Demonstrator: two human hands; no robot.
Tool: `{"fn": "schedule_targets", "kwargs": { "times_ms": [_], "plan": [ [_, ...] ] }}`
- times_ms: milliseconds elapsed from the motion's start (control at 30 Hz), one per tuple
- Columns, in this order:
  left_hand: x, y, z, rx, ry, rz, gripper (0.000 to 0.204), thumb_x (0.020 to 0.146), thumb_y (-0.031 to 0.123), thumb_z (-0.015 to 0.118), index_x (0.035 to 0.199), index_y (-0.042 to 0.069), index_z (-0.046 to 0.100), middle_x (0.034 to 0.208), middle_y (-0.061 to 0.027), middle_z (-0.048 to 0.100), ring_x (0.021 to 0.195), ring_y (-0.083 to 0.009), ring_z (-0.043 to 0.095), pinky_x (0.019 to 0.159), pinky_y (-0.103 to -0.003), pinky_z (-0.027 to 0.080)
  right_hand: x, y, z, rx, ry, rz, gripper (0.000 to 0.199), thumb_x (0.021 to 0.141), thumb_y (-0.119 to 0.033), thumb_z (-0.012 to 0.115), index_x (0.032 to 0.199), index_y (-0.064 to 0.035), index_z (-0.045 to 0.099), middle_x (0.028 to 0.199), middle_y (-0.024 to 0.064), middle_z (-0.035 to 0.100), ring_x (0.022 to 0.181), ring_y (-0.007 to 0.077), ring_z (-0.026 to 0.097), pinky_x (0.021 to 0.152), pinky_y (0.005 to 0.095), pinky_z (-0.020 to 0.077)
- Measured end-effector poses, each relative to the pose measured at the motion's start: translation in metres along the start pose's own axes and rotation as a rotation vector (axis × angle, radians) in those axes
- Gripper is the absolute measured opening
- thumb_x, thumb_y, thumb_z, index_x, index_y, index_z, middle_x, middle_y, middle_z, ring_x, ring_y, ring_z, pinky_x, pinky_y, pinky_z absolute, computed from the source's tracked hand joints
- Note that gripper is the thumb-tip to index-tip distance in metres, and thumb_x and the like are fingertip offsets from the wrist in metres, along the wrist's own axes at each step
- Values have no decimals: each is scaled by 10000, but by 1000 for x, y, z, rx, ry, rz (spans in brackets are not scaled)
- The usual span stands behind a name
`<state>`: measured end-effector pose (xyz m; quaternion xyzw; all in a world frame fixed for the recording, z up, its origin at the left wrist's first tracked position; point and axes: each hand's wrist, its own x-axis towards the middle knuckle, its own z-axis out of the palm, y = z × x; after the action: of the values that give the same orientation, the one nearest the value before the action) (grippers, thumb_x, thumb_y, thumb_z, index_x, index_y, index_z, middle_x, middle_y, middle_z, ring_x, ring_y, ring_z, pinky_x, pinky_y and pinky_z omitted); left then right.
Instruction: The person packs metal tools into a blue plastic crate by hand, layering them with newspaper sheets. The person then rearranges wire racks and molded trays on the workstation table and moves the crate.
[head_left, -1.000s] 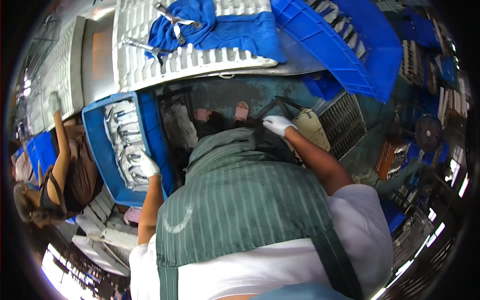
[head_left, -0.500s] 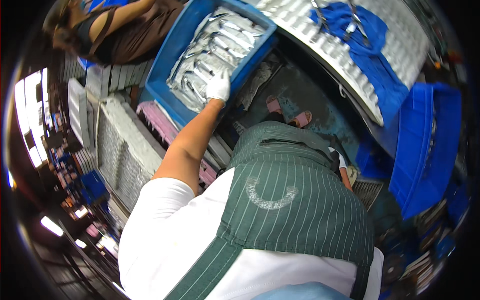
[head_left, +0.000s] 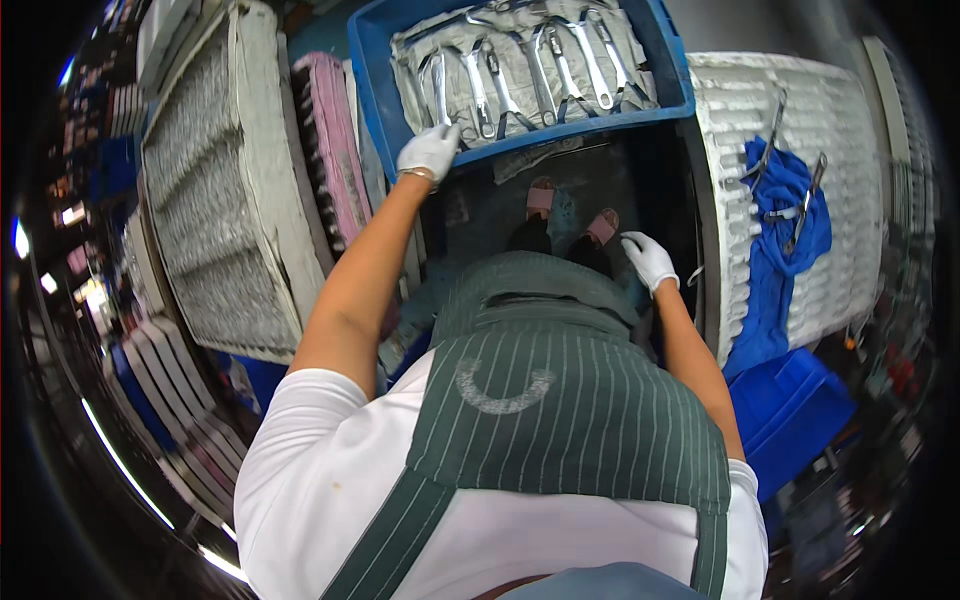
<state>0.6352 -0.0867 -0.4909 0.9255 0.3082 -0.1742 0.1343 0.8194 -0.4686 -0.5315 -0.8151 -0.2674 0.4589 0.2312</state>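
My left hand (head_left: 429, 154), in a white glove, rests at the near left corner of a blue tray (head_left: 530, 142), its fingers curled over the rim. Just beyond the fingertips lies a shiny metal hand tool (head_left: 441, 90). Several similar curved, chromed tools lie spread out on a crumpled pale cloth (head_left: 636, 92) inside. I cannot make out their exact kind. My right hand (head_left: 651, 262), also gloved in white, hangs low in front of my apron. Its fingers are partly extended and hold nothing.
To the right, a ridged white surface (head_left: 845, 190) bears a blue cloth (head_left: 768, 300) with metal tools (head_left: 800, 213) on it. A blue bin (head_left: 795, 420) sits below. Stacked white ridged panels (head_left: 215, 190) and a pink padded piece (head_left: 338, 150) stand at the left.
My view has turned, so the tray now lies straight ahead. My right hand has come forward from beside my body. The person at the upper left is out of view. My left hand remains at the rim.
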Motion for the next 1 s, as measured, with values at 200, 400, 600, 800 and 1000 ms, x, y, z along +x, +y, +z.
{"fn": "schedule_targets", "kwargs": {
  "times_ms": [200,400,600,800,1000],
  "plan": [
    [-25,-12,12,230,228,36,208,890,204,469,996,90,608,885,-92,641,837,-272,614,742,-390,488,71,-45,17,257,-292,22,249,900,-137,551,1097,8,593,880,79,635,789,127,634,662,222,495],
    [-19,21,-5,-74,484,-236,190,865,264,541,826,120,658,769,-69,638,718,-275,590,662,-382,465,200,53,156,1039,-212,347,306,918,-239,532,1138,-29,561,876,40,636,629,135,584,536,251,464],
    [-31,20,-6,-89,496,-309,58,770,144,632,823,121,638,698,-40,589,629,-244,550,597,-359,431,246,51,221,1146,-237,239,287,916,-225,527,1135,-44,566,911,54,633,709,169,587,610,282,475],
    [-22,22,-11,-124,435,-247,139,694,70,652,830,97,637,628,-32,532,549,-230,496,541,-342,385,331,31,259,1031,-224,35,290,919,-227,510,1149,-58,564,968,65,625,794,180,577,683,294,466],
    [-24,3,37,-145,478,-265,95,724,142,669,810,111,640,650,-35,533,600,-250,509,587,-366,410,299,21,241,825,-218,-76,294,923,-228,494,1162,-71,562,1025,76,616,879,191,568,755,307,456]
  ]
}}
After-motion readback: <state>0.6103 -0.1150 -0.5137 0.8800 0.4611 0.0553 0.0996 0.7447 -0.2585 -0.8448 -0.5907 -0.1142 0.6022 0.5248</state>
